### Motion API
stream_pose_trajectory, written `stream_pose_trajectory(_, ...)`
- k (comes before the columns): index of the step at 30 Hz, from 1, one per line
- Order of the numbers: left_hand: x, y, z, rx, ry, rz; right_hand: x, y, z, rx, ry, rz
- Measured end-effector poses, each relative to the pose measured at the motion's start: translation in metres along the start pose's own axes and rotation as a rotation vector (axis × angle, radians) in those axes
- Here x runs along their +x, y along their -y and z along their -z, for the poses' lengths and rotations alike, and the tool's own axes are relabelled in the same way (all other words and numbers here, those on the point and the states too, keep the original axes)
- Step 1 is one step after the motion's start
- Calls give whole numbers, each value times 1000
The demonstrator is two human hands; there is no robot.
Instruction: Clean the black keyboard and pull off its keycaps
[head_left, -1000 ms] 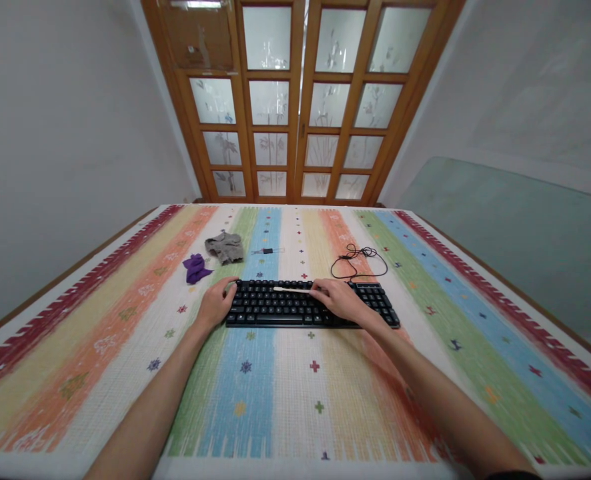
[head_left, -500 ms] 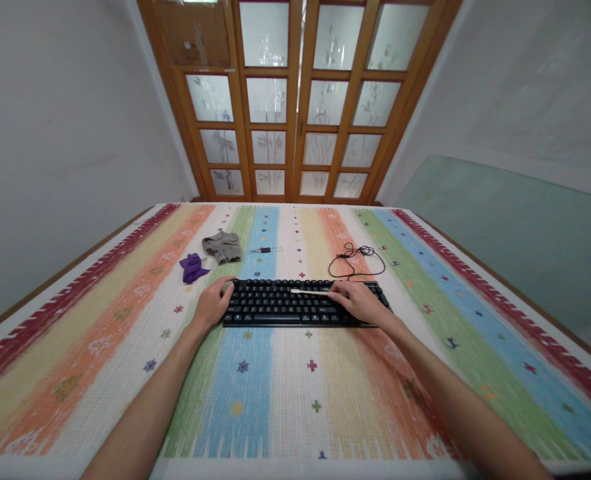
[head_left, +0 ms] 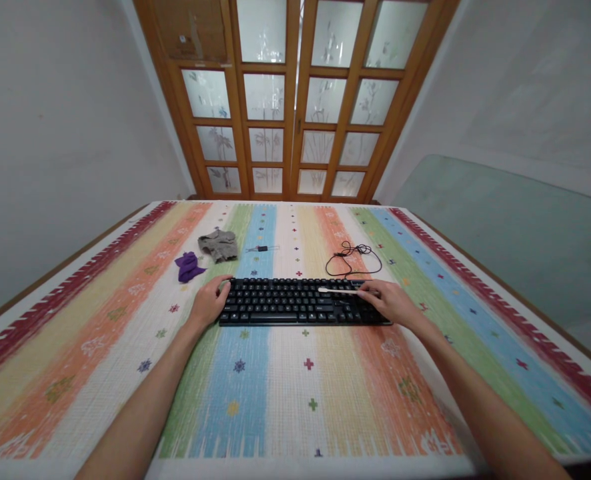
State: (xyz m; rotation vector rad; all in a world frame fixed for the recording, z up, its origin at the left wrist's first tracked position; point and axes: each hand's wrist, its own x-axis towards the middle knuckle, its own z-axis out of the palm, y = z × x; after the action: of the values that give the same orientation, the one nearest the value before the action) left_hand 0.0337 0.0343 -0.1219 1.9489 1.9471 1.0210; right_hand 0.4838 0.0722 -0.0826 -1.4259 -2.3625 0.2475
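Note:
A black keyboard (head_left: pixel 275 307) lies flat on the table in front of me, its long side facing me. My left hand (head_left: pixel 209 303) grips the keyboard's left end, with the thumb by the upper left corner. Between the thumb and fingers of my right hand (head_left: pixel 388 301) is a slim white toothbrush (head_left: pixel 343 291). Its head points left, over the keys toward the right of the letter block. Whether the bristles touch the keys, I cannot tell. Part of the number pad is behind my right hand.
A purple cloth (head_left: pixel 189 267) and a grey cloth (head_left: pixel 218 246) lie crumpled beyond my left hand. Near them is a small black item with thin metal prongs (head_left: pixel 262 249). The keyboard's black cable (head_left: pixel 353 260) is loosely coiled behind it. A striped tablecloth (head_left: pixel 270 393) covers the table.
My right hand has moved to the right along the keyboard, carrying the toothbrush with it. My left hand keeps its hold on the left end. The view has shifted slightly.

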Motion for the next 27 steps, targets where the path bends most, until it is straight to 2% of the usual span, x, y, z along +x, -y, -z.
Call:
stream_pose_trajectory(7, 1, 2, -1, 23, -1, -16, -14, -22, 13, -94, -13, -69)
stream_pose_trajectory(13, 1, 0, -1, 15, -6, -14, -28, -41, 20, -183, -65, -110)
stream_pose_trajectory(17, 1, -1, 0, 7, 1, -8, -32, -47, 32, -176, -125, -136)
stream_pose_trajectory(20, 1, -1, 0, 4, 4, -10, -27, -38, 38, -86, -152, -140)
stream_pose_trajectory(22, 1, -1, 0, 5, 1, -11, -17, -25, 34, -15, -143, -116)
stream_pose_trajectory(27, 1, 1, 0, 17, -7, -20, 19, 20, 4, 150, -112, -15)
